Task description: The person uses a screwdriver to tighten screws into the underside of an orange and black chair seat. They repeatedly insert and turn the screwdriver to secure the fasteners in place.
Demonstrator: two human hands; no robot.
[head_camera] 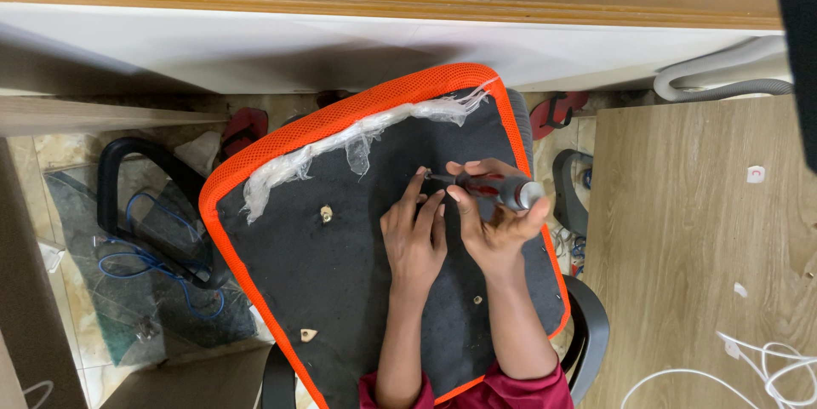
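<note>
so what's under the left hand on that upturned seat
Black fabric underside of the orange-rimmed seat. The left hand lies flat by the tip of the red-and-black screwdriver held in the right hand; any screw beneath is hidden.

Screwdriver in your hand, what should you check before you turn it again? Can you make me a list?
1. Right hand wraps the screwdriver handle: ok.
2. Left hand fingers steady the shaft near the tip: ok.
3. Tip seated in a screw: cannot tell, fingers hide it.
4. Upturned chair seat lies flat, black underside up: ok.
5. Torn white fabric hangs apart from the tip: ok.
6. Blue cable on the floor lies away from the hands: ok.
</note>
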